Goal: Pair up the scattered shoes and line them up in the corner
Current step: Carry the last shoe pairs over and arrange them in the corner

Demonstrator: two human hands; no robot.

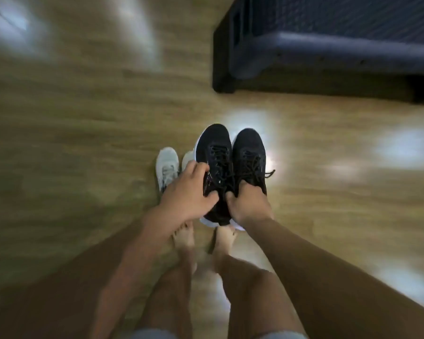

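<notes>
Two black lace-up sneakers with white soles are side by side, toes pointing away from me. My left hand (187,192) grips the left black sneaker (214,152) at its collar. My right hand (249,204) grips the right black sneaker (249,152) at its heel opening. A small white sneaker (167,165) lies on the wooden floor just left of them, and part of a second white shoe (187,156) shows behind my left hand. The view is blurred by motion.
A dark blue plastic crate or step (328,50) stands on the floor at the upper right. My bare feet (184,238) are directly below the shoes. Wooden floor (71,143) stretches to the left and right.
</notes>
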